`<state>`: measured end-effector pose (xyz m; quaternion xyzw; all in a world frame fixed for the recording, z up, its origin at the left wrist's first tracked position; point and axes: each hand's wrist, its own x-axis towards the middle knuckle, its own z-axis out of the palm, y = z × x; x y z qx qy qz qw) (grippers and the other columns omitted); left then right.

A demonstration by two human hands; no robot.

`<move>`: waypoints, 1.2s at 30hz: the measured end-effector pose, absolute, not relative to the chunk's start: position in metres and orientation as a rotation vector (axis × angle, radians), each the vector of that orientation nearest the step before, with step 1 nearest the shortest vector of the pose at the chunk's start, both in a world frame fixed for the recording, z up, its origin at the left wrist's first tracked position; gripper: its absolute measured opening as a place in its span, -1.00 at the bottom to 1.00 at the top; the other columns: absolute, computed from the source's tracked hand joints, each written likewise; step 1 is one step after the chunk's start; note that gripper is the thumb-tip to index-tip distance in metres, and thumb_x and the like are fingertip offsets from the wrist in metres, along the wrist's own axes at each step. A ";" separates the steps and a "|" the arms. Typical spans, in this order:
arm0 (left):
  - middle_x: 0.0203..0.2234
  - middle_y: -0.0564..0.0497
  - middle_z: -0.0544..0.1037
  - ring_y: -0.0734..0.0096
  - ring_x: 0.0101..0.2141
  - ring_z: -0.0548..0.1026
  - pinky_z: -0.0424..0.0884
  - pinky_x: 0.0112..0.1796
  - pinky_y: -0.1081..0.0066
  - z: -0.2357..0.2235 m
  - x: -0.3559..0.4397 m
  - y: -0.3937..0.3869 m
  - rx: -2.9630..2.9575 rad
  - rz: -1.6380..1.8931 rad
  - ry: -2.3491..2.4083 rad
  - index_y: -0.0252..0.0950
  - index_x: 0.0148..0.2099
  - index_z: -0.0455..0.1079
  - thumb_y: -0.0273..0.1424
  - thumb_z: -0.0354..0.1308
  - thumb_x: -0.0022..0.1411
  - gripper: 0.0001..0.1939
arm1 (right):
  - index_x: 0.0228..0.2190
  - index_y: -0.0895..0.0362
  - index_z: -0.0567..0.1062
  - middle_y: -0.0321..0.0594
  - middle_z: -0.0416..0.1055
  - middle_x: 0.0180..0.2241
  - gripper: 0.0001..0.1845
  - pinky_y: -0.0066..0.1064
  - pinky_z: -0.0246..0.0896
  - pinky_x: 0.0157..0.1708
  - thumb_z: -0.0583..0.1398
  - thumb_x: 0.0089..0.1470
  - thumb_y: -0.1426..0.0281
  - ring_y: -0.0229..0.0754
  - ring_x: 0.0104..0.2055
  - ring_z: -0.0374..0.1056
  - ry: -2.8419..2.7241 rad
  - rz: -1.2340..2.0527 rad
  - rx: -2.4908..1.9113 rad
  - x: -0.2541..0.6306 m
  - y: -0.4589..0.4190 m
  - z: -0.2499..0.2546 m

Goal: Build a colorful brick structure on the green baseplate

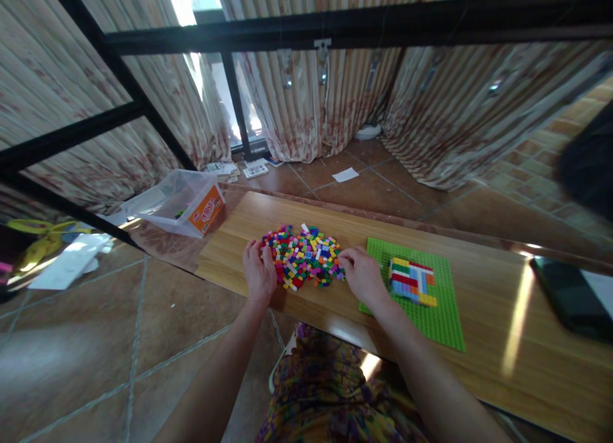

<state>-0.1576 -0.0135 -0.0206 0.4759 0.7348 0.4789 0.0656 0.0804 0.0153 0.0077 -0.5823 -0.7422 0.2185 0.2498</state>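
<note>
A heap of small multicoloured building bricks (306, 255) lies on the wooden bench. My left hand (260, 272) rests at the heap's left edge, its thumb and fingers apart, touching the outer bricks. At the right edge of the heap, my right hand (363, 274) has its thumb and fingertips pinched together; whatever they hold is too small to make out. Just right of that hand lies a green baseplate (447, 315). A low block of stacked bricks (412, 281) in red, white, blue, yellow and green stands on the plate, and my right forearm crosses the plate's lower left corner.
The wooden bench (483, 302) runs left to right. Beyond its left end stands a clear plastic box (177, 203) with an orange label. A dark flat object (567, 296) lies at the far right. Black metal rails (354, 28) and curtains rise behind, with papers on the tiled floor.
</note>
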 end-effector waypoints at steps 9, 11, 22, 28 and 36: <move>-0.01 -0.25 0.41 0.16 0.12 0.30 0.19 0.17 0.14 -0.021 -0.159 -0.013 1.452 1.427 2.229 -0.35 -0.08 0.39 -0.25 -0.09 0.32 -0.66 | -0.26 0.12 0.56 -0.17 0.47 -0.26 -0.81 -0.40 0.19 -0.17 0.15 0.11 0.45 -0.20 -0.22 0.38 -2.079 0.607 -1.595 0.085 0.013 0.005; 0.00 -0.26 0.41 0.15 0.12 0.30 0.19 0.17 0.13 -0.021 -0.159 -0.013 1.451 1.414 2.235 -0.36 -0.08 0.39 -0.25 -0.10 0.33 -0.65 | -0.31 0.12 0.56 -0.18 0.47 -0.29 -0.84 -0.41 0.18 -0.19 0.16 0.09 0.45 -0.21 -0.24 0.38 -2.087 0.605 -1.622 0.081 0.014 0.003; -0.03 -0.25 0.42 0.15 0.11 0.30 0.18 0.17 0.12 -0.017 -0.158 -0.013 1.453 1.409 2.228 -0.35 -0.10 0.39 -0.25 -0.10 0.32 -0.66 | -0.37 0.15 0.52 -0.23 0.52 -0.47 -0.61 -0.42 0.27 -0.47 0.30 -0.13 0.09 -0.22 -0.44 0.40 -1.158 1.521 -1.260 0.087 -0.005 0.019; -0.02 -0.25 0.41 0.12 0.11 0.31 0.19 0.17 0.10 -0.017 -0.161 -0.012 1.487 1.403 2.237 -0.36 -0.09 0.38 -0.23 -0.11 0.30 -0.64 | -0.32 0.12 0.56 -0.27 0.50 -0.48 -0.56 -0.46 0.28 -0.51 0.37 -0.23 0.11 -0.30 -0.50 0.36 -0.939 1.515 -1.223 0.102 -0.029 0.034; -0.07 -0.25 0.44 0.11 0.12 0.29 0.18 0.17 0.08 -0.014 -0.162 -0.011 1.525 1.335 2.264 -0.36 -0.12 0.38 -0.24 -0.13 0.29 -0.64 | -0.27 0.06 0.59 -0.27 0.52 -0.40 -0.63 -0.41 0.36 -0.36 0.40 -0.18 0.21 -0.29 -0.39 0.40 -0.752 1.384 -1.213 0.169 -0.047 0.034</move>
